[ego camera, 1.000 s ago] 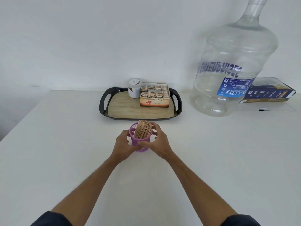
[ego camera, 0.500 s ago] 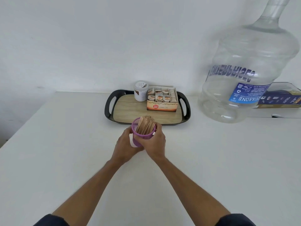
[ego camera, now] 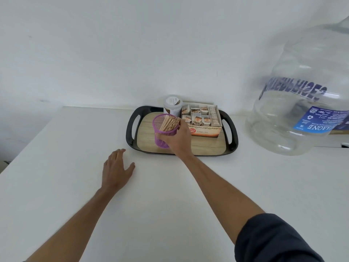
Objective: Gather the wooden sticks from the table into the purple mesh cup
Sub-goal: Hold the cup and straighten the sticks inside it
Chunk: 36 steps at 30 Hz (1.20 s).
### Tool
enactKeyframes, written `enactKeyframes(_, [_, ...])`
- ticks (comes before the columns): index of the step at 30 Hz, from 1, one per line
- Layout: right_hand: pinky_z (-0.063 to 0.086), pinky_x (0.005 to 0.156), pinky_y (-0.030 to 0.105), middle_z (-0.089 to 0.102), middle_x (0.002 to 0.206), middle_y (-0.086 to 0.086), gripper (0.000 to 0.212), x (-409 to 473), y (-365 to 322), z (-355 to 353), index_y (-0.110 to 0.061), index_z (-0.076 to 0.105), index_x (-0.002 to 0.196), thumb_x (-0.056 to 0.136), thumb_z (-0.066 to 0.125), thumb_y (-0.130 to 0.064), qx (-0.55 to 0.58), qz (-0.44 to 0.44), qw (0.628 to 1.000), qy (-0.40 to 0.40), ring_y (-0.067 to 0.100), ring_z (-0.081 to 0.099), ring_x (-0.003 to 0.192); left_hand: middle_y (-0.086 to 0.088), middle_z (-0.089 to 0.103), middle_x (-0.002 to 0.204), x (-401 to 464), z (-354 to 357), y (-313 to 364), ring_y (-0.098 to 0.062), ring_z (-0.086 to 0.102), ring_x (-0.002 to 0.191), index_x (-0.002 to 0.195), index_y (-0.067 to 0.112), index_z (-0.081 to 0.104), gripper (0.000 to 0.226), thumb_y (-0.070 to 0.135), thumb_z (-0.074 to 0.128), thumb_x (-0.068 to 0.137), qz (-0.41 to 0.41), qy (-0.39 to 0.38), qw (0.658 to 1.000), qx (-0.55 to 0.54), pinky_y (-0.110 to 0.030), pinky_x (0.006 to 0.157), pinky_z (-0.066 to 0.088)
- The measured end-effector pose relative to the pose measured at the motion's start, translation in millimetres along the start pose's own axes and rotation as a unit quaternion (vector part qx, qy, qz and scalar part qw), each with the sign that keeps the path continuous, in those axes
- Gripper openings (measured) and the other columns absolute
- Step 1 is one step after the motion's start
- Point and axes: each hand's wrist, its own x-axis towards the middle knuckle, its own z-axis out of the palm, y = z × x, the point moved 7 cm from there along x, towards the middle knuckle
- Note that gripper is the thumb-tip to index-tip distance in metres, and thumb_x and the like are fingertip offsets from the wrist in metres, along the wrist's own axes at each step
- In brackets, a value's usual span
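The purple mesh cup stands upright over the left part of the black tray, packed with a bundle of wooden sticks that lean to the right. My right hand is wrapped around the cup's right side and grips it. Whether the cup's base touches the tray I cannot tell. My left hand rests flat on the white table, fingers apart, holding nothing, well to the lower left of the cup.
On the tray behind the cup stand a white jar and an open box of tea bags. A large clear water bottle fills the right side. A wall runs along the table's far edge.
My left hand has let go of the cup and dropped onto the table. My right hand alone has carried the cup forward from the table onto the tray area.
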Motion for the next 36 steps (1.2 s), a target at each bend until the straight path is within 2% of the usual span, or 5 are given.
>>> enactKeyframes(5, [0.058, 0.084, 0.038, 0.063, 0.113, -0.009, 0.091, 26, 16, 30, -0.024, 0.054, 0.122, 0.046, 0.084, -0.064, -0.045, 0.019, 0.999, -0.015, 0.012, 0.06, 0.105, -0.014, 0.053, 0.137, 26, 2, -22, -0.032, 0.046, 0.129, 0.135, 0.003, 0.048, 0.058, 0.026, 0.068, 0.085, -0.007, -0.007, 1.0, 0.016, -0.046, 0.104, 0.036])
enactKeyframes(15, [0.05, 0.088, 0.025, 0.063, 0.12, -0.006, 0.088, 59, 15, 72, -0.022, 0.052, 0.131, 0.056, 0.09, -0.046, -0.038, 0.012, 0.999, -0.031, 0.011, 0.057, 0.11, -0.015, 0.055, 0.134, 64, 2, -47, -0.033, 0.048, 0.126, 0.132, 0.004, 0.05, 0.055, 0.023, 0.069, 0.085, -0.008, -0.007, 0.999, 0.032, -0.048, 0.104, 0.038])
enactKeyframes(27, [0.049, 0.093, 0.029, 0.06, 0.126, 0.004, 0.088, 108, 10, 108, -0.011, 0.043, 0.135, 0.063, 0.09, -0.03, -0.048, 0.022, 0.998, -0.029, 0.02, 0.057, 0.115, -0.015, 0.053, 0.136, 99, 4, -53, -0.033, 0.047, 0.127, 0.134, 0.005, 0.049, 0.052, 0.017, 0.064, 0.086, -0.006, -0.011, 0.999, 0.035, -0.047, 0.106, 0.034])
enactKeyframes(32, [0.054, 0.094, 0.041, 0.063, 0.122, 0.005, 0.083, 123, 10, 119, -0.011, 0.044, 0.132, 0.064, 0.088, -0.025, -0.045, 0.025, 0.998, -0.028, 0.023, 0.06, 0.112, -0.014, 0.053, 0.137, 105, 7, -53, -0.032, 0.047, 0.127, 0.134, 0.005, 0.049, 0.052, 0.016, 0.063, 0.086, -0.005, -0.011, 0.999, 0.031, -0.046, 0.106, 0.035])
enactKeyframes(36, [0.052, 0.096, 0.04, 0.064, 0.125, 0.007, 0.096, 123, 9, 119, -0.012, 0.028, 0.148, 0.07, 0.085, -0.019, -0.064, 0.02, 0.997, -0.039, 0.024, 0.062, 0.114, -0.013, 0.053, 0.137, 105, 5, -54, -0.032, 0.048, 0.127, 0.134, 0.006, 0.049, 0.052, 0.017, 0.063, 0.086, -0.009, -0.012, 1.0, 0.025, -0.046, 0.106, 0.034])
